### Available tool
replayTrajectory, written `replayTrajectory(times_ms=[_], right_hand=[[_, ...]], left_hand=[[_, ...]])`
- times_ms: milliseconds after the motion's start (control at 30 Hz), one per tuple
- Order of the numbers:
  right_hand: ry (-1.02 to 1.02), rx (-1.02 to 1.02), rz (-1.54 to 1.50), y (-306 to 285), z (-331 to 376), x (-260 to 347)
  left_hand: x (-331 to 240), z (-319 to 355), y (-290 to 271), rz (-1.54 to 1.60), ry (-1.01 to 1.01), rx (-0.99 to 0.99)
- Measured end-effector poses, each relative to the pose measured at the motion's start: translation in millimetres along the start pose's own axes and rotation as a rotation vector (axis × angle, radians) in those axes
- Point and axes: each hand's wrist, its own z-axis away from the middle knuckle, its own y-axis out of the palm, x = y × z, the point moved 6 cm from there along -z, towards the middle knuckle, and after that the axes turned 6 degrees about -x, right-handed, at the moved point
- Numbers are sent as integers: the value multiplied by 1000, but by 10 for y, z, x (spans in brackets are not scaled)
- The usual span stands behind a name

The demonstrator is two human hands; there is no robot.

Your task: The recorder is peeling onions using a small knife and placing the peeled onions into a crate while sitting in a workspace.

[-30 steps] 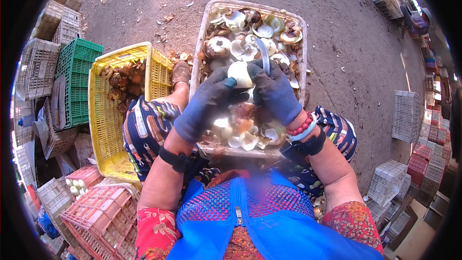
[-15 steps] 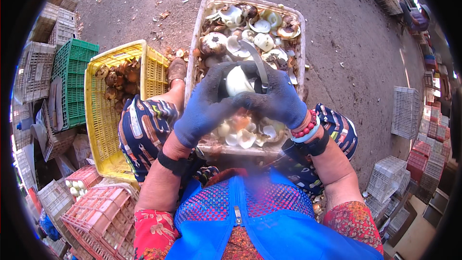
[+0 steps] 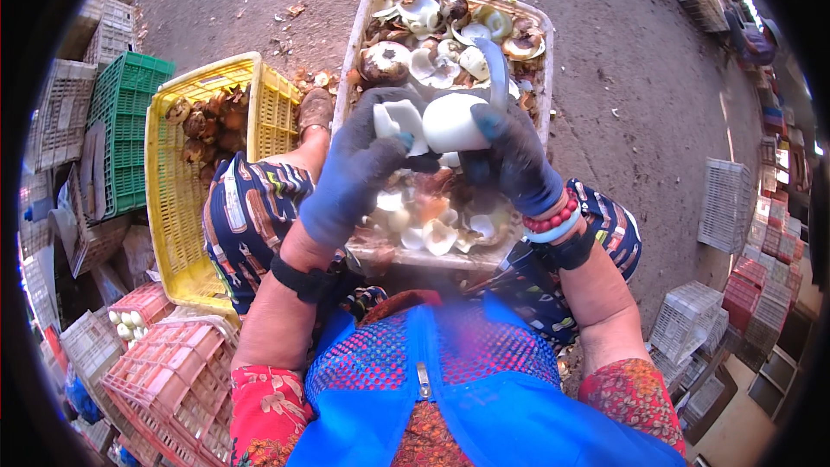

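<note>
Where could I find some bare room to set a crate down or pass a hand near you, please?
Bare ground lies right of the white crate, up to the stacked crates. The yellow crate is bare at its near end. It is crowded over the white crate, where the left hand and right hand grip the white peeled fruit.

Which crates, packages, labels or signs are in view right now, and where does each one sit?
No labels, signs or screens show; only crates.
Pale crate: ahead of the knees, rectangular, holding white peelings and brown husks.
Yellow crate: left of it, slatted, brown unpeeled fruits at its far end.
Green crate: further left, slatted.
Pink crates: lower left, latticed.
White crates: right side, on the ground.
</note>
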Motion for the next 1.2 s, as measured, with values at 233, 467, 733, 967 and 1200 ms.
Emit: replayTrajectory(times_ms=[233, 467, 733, 967, 1200], right_hand=[[258, -164, -526, -14, -32, -246], [219, -178, -225, 11, -26, -423], [103, -143, 277, 68, 46, -67], [-555, -142, 692, 133, 135, 342], [-425, -77, 872, 97, 146, 134]], left_hand=[[-90, -82, -325, -1470, 539, -462], [108, -68, 48, -711, 299, -67], [150, -99, -118, -47, -164, -92], [203, -71, -110, 261, -229, 40], [180, -79, -76, 237, -194, 73]])
